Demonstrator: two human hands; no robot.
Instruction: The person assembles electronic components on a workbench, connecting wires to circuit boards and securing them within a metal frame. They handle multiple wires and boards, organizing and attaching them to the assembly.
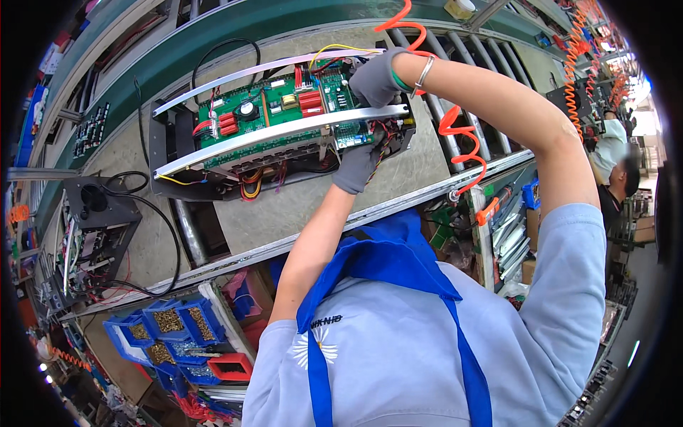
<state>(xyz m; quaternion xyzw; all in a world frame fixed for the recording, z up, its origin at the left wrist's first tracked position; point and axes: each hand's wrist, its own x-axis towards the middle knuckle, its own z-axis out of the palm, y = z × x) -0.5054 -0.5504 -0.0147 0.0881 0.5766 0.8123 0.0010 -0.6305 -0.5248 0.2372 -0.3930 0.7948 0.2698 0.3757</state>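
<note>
At the lower left a cluster of blue bins (165, 329) sits below the bench edge, several of them filled with small brass-coloured fasteners, and one red bin (230, 367) lies beside them; what it holds cannot be made out. On the grey work surface (299, 206) lies a black open chassis (281, 135) carrying green circuit boards (274, 107) with red components, crossed by two silver rails and trailing red, yellow and black wires. The left hand (358, 165), in a grey glove, is curled against the near right corner of the chassis, fingers closed on the wire bundle there. The right hand (377, 77), also gloved, presses down on the far right end of the boards with fingers bent; whether it pinches anything cannot be told. An orange coiled hose (464, 139) hangs beside the right forearm. A second black unit (96, 220) sits to the left
</note>
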